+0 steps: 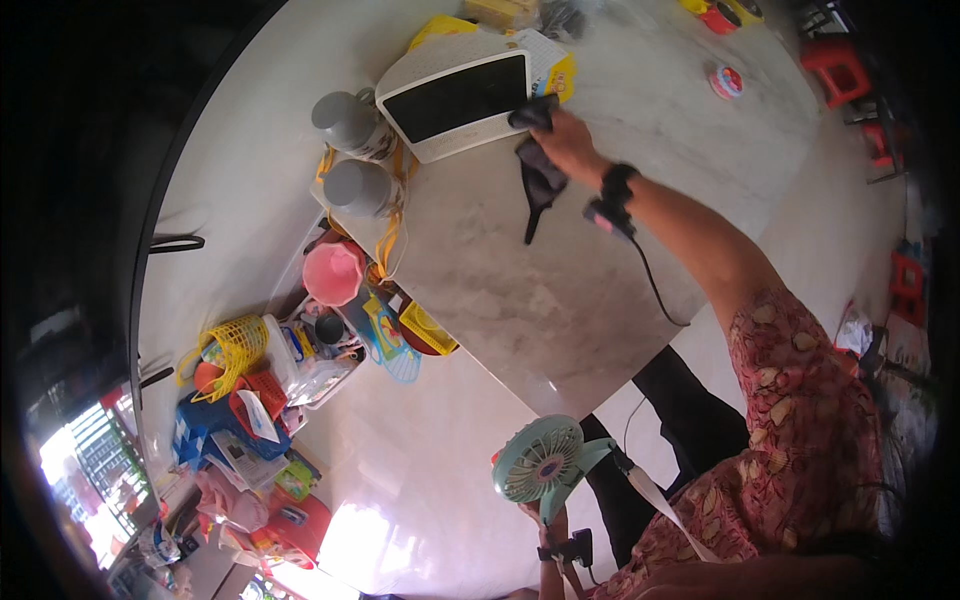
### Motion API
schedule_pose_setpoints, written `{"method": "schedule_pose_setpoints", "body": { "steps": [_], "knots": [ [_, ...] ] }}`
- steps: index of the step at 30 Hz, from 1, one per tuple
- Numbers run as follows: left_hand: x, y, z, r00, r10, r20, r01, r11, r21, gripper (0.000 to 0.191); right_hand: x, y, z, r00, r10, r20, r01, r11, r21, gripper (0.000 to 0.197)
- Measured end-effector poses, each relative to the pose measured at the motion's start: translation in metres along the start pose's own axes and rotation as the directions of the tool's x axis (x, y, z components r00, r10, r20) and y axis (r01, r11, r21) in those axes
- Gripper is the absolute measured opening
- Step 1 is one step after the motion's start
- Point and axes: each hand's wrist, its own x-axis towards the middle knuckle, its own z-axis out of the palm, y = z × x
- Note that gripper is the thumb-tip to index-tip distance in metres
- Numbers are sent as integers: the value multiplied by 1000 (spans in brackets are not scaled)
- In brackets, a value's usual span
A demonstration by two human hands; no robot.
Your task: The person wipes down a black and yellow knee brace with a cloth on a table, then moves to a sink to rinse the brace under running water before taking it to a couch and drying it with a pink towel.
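Note:
A black cloth item (541, 180) is bunched in my right hand (574, 146), with a tapered end hanging over the marble-look tabletop (480, 255). It is blurred, and its exact kind cannot be told. My right hand is at the lower right corner of a white device with a dark screen (457, 97), perhaps a smart display. Below the table's near corner, my left hand (534, 511) grips a small light-green fan (544, 461) from behind and is mostly hidden by it. A pale strap (667, 506) runs beside the fan.
Two grey-capped containers (360, 187) with orange straps stand at the table's left edge. Beyond that edge are a pink tub (334, 274), a yellow basket (238, 352) and a bin of small items (322, 375). Tape rolls (721, 16) lie far right; red stools (836, 71) stand behind.

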Motion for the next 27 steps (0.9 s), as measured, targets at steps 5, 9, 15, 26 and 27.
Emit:
{"method": "schedule_pose_setpoints", "body": {
  "steps": [5, 9, 15, 26, 27],
  "knots": [
    [1, -33, -14, 980, -110, -167, 33, 913, -408, 13, -34, -27, 32, 909, -397, 129, 411, 905, -110, 35],
    [-22, 9, -18, 974, 206, -93, -119, 816, 566, 79, -57, -61, 81, 790, -453, 413, 580, 771, -265, 41],
    [-27, -6, -27, 956, 279, -92, -160, 756, 635, 81, -218, -81, 40, 438, -627, 644, 717, 676, 170, 54],
    [-26, -84, -50, 988, 153, 19, -151, 936, 317, 52, -166, 54, -71, 800, -237, 552, 454, 840, -298, 56],
    [-25, -82, -45, 968, 250, -5, -228, 891, 393, 44, -142, 57, -67, 860, -240, 451, 461, 744, -483, 50]
  ]
}}
